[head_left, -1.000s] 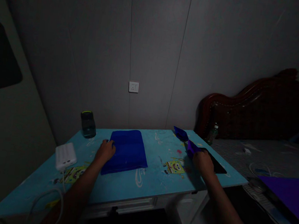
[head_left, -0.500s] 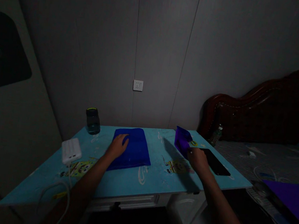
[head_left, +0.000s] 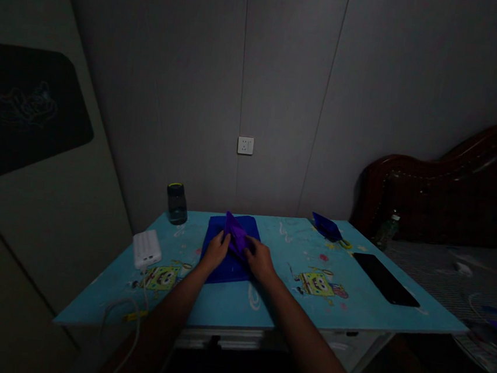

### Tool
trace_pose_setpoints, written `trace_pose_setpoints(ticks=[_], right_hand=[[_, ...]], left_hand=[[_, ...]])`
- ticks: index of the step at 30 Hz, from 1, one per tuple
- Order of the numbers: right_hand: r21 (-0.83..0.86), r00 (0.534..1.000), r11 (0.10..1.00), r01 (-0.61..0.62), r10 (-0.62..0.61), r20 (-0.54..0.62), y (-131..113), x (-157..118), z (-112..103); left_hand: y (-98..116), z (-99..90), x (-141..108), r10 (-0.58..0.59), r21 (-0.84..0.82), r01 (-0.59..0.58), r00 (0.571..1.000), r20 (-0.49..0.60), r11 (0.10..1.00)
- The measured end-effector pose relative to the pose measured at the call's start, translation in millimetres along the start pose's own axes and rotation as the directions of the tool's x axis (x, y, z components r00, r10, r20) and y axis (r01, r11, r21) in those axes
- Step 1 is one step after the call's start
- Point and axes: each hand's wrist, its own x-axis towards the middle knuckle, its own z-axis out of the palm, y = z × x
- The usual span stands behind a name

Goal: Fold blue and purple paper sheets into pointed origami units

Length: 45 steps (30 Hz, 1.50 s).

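A folded purple paper piece, pointed at its top and shaped somewhat like a paper boat, is held up between both hands. My left hand pinches its left side, and my right hand grips the right side near the lower end. Beneath it, a flat dark-blue plastic sheet or pouch lies on the table, partly covered by the hands. A folded dark-blue paper boat rests at the table's back right, beside a yellow-green handle, perhaps of scissors.
The light-blue cartoon-print table stands against a grey wall. On its left are a dark water bottle and a white power bank with a cable. A black phone or tablet lies right. Beyond stands a green plastic bottle.
My right hand has brought the purple paper from the table's right side to above the blue sheet. My left hand has lifted from the sheet onto the paper. The view has turned left.
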Motion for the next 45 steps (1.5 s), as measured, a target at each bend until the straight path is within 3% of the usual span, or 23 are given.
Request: trace_pose_setpoints(ticks=[7,16,23,33,45], right_hand=[[0.146,0.994,0.988,-0.058,0.071,-0.088,15,-5,5],[0.191,0.977,0.972,-0.134,0.162,-0.139,19,-3,2],[0.147,0.975,0.982,-0.118,0.143,-0.170,14,-4,-5],[0.104,0.977,0.992,-0.075,0.094,-0.189,5,-8,-6],[0.078,0.994,0.997,0.023,-0.014,-0.106,2,-13,-5]], left_hand=[[11,4.1,-9,0.018,-0.098,-0.007,0.993,0.114,0.995],[25,5.0,-17,0.086,-0.175,-0.042,0.965,0.250,0.984],[22,7.7,-17,0.084,-0.140,-0.056,0.975,0.207,0.989],[13,4.2,-12,0.125,-0.021,-0.127,0.990,-0.065,0.992],[20,5.4,-18,0.233,0.090,-0.235,0.972,0.024,0.968]])
